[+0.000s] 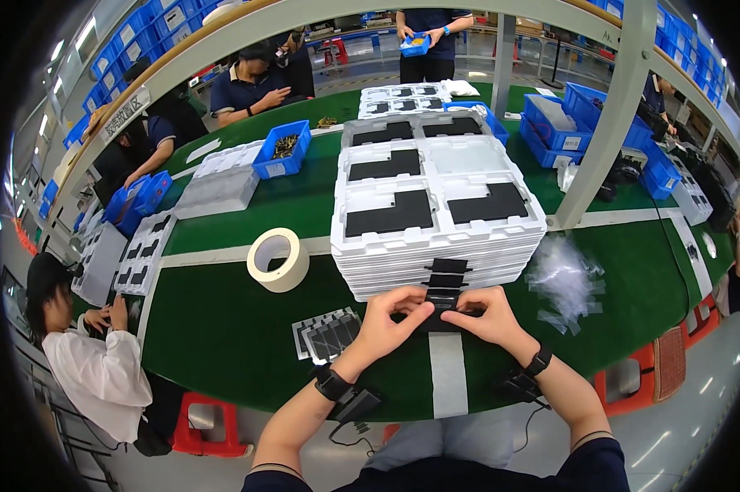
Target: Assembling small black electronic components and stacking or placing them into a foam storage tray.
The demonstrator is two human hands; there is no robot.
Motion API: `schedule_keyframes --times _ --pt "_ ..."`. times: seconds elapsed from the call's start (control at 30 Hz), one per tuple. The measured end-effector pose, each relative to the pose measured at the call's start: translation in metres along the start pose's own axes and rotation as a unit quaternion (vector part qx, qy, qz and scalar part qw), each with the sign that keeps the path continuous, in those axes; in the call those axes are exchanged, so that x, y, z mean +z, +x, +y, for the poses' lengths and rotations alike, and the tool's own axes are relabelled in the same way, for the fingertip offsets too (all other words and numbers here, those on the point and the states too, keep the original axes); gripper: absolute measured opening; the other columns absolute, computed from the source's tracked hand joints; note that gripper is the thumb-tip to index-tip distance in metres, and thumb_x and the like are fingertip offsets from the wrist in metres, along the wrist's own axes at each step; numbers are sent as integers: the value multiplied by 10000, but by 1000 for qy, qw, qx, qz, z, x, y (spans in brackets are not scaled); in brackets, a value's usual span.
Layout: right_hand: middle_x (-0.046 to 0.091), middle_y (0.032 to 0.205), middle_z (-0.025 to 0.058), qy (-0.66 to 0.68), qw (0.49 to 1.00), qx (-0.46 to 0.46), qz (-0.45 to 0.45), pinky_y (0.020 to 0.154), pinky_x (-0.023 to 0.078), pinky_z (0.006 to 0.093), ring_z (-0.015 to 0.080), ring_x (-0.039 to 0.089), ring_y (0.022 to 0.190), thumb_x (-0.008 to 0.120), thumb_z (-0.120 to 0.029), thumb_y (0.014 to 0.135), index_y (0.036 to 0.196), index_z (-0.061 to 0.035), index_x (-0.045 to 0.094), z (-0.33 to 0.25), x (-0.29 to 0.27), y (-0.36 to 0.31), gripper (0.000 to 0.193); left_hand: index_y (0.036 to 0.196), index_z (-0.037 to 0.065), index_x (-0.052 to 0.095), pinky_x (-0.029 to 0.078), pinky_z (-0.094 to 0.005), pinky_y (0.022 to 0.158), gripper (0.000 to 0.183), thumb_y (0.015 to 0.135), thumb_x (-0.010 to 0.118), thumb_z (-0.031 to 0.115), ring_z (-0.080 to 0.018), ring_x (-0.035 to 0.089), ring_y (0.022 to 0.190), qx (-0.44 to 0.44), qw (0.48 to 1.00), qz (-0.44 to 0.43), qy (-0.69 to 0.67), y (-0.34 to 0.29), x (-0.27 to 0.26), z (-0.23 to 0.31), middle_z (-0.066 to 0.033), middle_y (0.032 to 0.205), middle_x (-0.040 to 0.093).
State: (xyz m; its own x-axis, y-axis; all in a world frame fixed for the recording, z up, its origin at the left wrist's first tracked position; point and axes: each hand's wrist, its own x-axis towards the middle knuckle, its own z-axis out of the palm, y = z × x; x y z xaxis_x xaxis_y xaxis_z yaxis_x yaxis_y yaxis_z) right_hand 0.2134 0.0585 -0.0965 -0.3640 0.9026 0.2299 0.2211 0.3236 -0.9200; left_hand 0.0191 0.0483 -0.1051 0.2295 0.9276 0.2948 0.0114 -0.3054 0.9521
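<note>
In front of the tray stack, both hands hold a flat black part [445, 302] with narrow black strips at its far end. My left hand [396, 320] pinches its left side between thumb and fingers. On its right side my right hand [489, 316] grips in the same way. Just beyond stands a tall stack of white plastic trays [440, 266]. In the top tray lie several black L-shaped plates [389, 213]; one pocket at the right holds none. Left of my left wrist lie grey-and-black sheets [327, 334] in an overlapping pile.
A roll of cream tape [278, 259] stands left of the trays. Clear plastic film pieces [564, 279] are heaped at the right, near a metal post [608, 123]. Blue bins [282, 149] stand farther back. A person in white [99, 377] works at the left edge.
</note>
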Motion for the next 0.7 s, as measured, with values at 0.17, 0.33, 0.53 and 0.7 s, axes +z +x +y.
schedule_keyframes --times 0.17,0.33,0.53,0.7 --pt "605 638 30 47 999 -5 8 525 431 181 44 537 575 701 -94 727 707 33 608 12 0 0 158 1015 -34 553 464 -204 684 238 797 612 41 -87 596 768 -11 1000 -16 -17 2 4 1 -84 868 639" --pt "588 696 33 147 988 20 36 557 439 187 56 539 603 583 -98 828 797 32 559 7 -1 2 136 1013 -30 561 444 -199 667 218 803 595 17 -67 571 742 1 1000 -17 1 2 0 1 -49 847 628" --pt "538 651 12 96 994 4 44 543 420 185 50 514 587 548 -103 852 808 18 542 13 -4 -1 129 975 -34 589 438 -195 632 189 796 604 27 -52 547 693 18 997 5 69 0 0 0 -35 755 618" --pt "509 595 4 162 986 -5 41 493 366 180 44 470 525 541 -82 846 777 7 531 8 -7 -3 113 943 -31 608 416 -196 550 194 768 635 48 -49 505 598 37 996 36 74 2 -2 -5 -34 714 605"
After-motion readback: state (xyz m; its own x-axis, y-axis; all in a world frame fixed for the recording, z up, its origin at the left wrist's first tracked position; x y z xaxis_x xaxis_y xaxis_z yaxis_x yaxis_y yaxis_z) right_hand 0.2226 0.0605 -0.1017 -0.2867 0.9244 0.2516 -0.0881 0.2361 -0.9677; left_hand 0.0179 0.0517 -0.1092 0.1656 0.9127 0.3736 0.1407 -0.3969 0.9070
